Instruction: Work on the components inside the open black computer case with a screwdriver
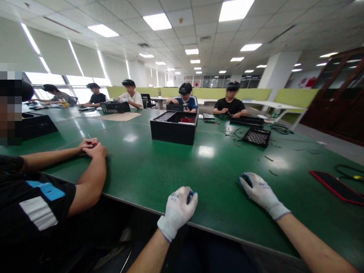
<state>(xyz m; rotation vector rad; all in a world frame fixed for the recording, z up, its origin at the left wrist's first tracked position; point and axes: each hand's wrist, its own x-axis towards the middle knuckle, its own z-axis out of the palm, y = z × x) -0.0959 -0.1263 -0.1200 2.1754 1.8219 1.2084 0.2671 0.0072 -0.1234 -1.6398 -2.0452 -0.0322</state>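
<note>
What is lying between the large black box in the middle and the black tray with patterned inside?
Thin dark cables lie there on the green table, nearer the black tray than the large black box; the head view shows this.

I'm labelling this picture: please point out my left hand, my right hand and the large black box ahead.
Left hand (178,205): head view, on its gloved back.
Right hand (261,191): head view, on its gloved back.
Black box (172,132): head view, on the side facing you.

Glossy green tabletop (133,163) is viewed from head height over its near edge, forward and slightly down, white-gloved left hand (178,206) and white-gloved right hand (261,190) framed close.
</note>
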